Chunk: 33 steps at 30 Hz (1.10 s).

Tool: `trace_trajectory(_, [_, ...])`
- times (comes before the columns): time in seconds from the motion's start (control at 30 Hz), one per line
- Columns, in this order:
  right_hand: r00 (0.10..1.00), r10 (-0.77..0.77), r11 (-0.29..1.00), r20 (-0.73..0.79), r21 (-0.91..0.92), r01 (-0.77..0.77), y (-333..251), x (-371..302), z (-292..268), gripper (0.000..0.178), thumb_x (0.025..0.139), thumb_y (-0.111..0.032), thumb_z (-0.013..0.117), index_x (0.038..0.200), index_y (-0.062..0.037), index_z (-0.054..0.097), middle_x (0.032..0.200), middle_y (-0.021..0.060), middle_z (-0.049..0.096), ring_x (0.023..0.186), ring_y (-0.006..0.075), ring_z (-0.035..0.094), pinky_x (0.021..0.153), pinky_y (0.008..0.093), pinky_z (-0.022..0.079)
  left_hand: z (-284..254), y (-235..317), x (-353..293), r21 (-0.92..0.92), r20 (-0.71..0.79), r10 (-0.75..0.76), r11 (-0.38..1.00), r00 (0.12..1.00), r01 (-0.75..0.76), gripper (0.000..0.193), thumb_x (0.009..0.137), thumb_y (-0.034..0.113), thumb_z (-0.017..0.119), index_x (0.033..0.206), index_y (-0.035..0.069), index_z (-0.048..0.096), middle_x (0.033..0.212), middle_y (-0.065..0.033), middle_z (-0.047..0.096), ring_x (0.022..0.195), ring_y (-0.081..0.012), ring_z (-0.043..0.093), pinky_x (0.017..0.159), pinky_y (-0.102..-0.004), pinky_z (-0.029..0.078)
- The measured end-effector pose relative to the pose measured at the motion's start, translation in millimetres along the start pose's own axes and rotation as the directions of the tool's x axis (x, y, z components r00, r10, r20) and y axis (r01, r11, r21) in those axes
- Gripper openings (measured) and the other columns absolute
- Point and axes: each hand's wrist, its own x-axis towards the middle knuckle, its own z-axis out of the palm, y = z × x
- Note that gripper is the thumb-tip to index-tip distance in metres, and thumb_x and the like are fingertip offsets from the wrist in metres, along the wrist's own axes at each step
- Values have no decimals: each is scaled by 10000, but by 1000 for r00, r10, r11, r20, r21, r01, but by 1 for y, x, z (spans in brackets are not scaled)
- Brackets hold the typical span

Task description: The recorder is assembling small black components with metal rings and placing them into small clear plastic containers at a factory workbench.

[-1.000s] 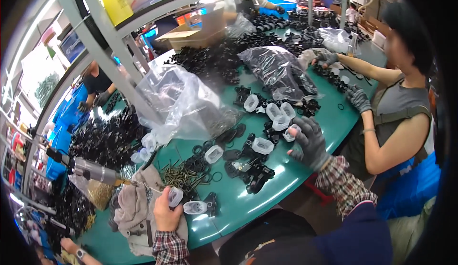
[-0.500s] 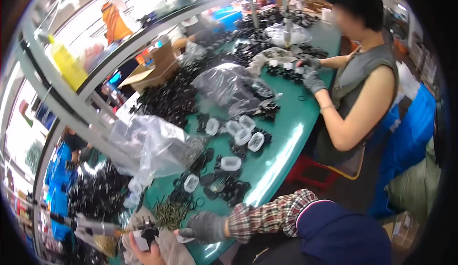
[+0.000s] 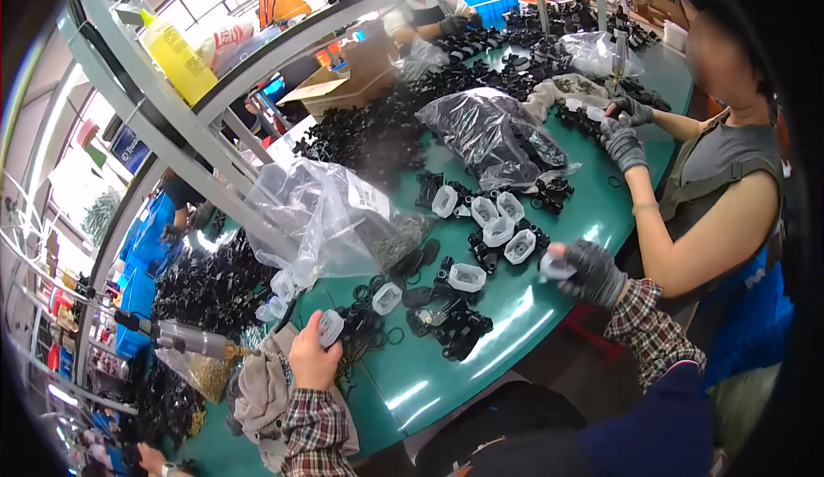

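Note:
My bare left hand grips a small translucent white plastic cup between thumb and fingers, above the left part of the green table. Wearing a grey fingerless glove, my right hand is raised over the table's right edge. Its thumb and fingers pinch another translucent white cup, partly covered by them. Between my hands, more such cups sit among black plastic parts. A beige cloth lies beside my left wrist, close to a power screwdriver.
A clear plastic bag stands by the grey metal frame. Behind it are heaps of black parts and a dark-filled bag. A co-worker's gloved hand handles parts at the right. Another bag holds brass-coloured pieces.
The view has shifted. My left hand moved from beside the screwdriver, where it held a black part with a white piece, towards the cups. My right hand went from the screw pile to the right edge.

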Motion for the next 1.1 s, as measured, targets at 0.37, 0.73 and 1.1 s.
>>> trace_trajectory(0.37, [947, -315, 948, -63, -64, 311, 45, 12, 23, 313, 671, -216, 626, 964, -143, 543, 834, 57, 533, 770, 257, 518, 654, 394, 436, 93, 187, 0, -112, -43, 712, 694, 701, -712, 571, 550, 111, 667, 1104, 95, 533, 903, -47, 573, 815, -197, 566, 808, -373, 383])
trace_trajectory(0.73, [696, 566, 791, 442, -527, -309, 126, 96, -42, 389, 665, -275, 649, 1034, -178, 577, 1007, 105, 584, 952, 317, 552, 782, 390, 455, 138, 219, -5, 214, -14, 595, 787, 804, -578, 392, 661, 214, 608, 1028, 96, 536, 882, -21, 524, 949, -178, 486, 892, -385, 308])
trace_trajectory(1.1, [803, 556, 751, 212, -542, -377, 73, 109, 3, 499, 645, -281, 662, 1096, -114, 528, 978, 144, 567, 900, 345, 553, 785, 408, 452, 139, 166, 5, 404, 167, 425, 794, 890, -455, 509, 629, 327, 655, 1031, 59, 496, 997, -58, 496, 1051, -244, 421, 934, -468, 278])
